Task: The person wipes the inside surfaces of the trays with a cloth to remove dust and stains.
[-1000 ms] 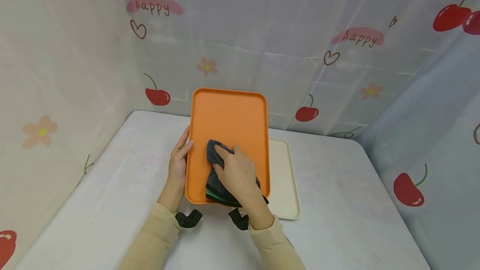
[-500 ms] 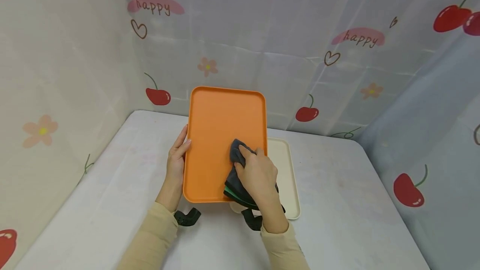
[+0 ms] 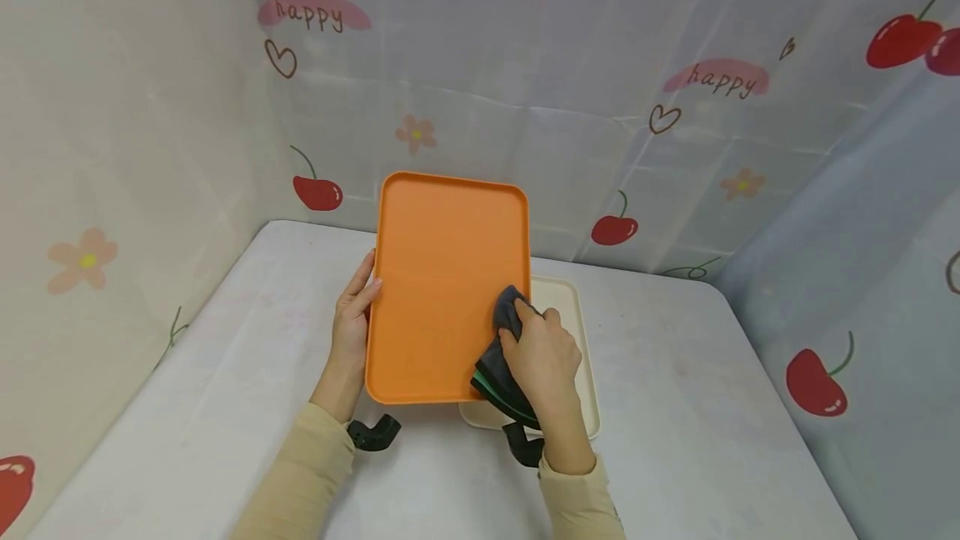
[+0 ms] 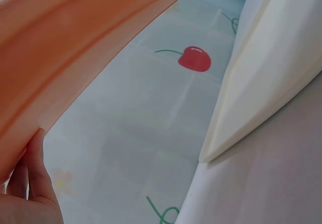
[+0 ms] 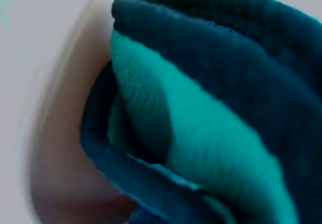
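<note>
My left hand (image 3: 351, 327) grips the left edge of an orange tray (image 3: 442, 273), thumb on the rim and fingers behind it. The tray is tilted up, its inner face toward me, above the table. My right hand (image 3: 542, 357) holds a folded grey cloth (image 3: 498, 373) with a green inner side against the tray's lower right edge. Folds of the cloth (image 5: 201, 118) fill most of the right wrist view and hide the fingers there. In the left wrist view, fingers (image 4: 36, 171) pinch the rim of the tray (image 4: 60, 48).
A cream tray (image 3: 581, 357) lies on the white table (image 3: 675, 407), partly behind the orange one. Printed curtains (image 3: 570, 107) stand behind and at both sides. Black wrist mounts (image 3: 373, 433) sit below the hands.
My right hand has slid the cloth rightward across the orange tray, from its lower middle to its right edge. The left hand and the tray have shifted only slightly left.
</note>
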The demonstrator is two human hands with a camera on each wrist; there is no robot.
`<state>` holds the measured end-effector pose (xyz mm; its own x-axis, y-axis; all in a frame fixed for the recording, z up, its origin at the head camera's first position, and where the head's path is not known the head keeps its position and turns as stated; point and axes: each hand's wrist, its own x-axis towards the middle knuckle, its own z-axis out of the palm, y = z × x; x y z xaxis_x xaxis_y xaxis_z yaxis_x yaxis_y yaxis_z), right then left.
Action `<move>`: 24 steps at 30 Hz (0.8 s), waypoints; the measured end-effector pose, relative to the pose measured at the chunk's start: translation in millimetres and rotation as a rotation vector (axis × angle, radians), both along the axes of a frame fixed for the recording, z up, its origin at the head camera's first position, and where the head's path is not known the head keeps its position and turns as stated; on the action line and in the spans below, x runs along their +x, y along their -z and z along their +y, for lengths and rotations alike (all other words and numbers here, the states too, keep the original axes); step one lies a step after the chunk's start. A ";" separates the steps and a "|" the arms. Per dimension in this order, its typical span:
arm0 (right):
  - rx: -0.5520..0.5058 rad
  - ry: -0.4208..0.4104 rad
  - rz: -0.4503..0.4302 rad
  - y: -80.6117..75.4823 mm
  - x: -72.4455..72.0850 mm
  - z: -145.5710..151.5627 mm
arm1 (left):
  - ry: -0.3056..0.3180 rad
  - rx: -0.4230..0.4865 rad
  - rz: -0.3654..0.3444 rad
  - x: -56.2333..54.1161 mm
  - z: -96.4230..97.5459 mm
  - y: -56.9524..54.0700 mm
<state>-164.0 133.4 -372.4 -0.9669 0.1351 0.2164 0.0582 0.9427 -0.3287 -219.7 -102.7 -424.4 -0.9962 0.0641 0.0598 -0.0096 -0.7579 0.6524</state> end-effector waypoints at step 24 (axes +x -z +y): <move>-0.011 -0.052 0.063 9.0 7.9 -19.4 | 0.003 0.018 -0.030 -0.4 7.0 0.2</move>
<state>-156.1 114.0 -381.5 -0.9572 0.0880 0.2757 -0.0117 0.9401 -0.3408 -220.1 -95.7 -424.6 -0.9973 0.0658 0.0312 -0.0308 -0.7694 0.6381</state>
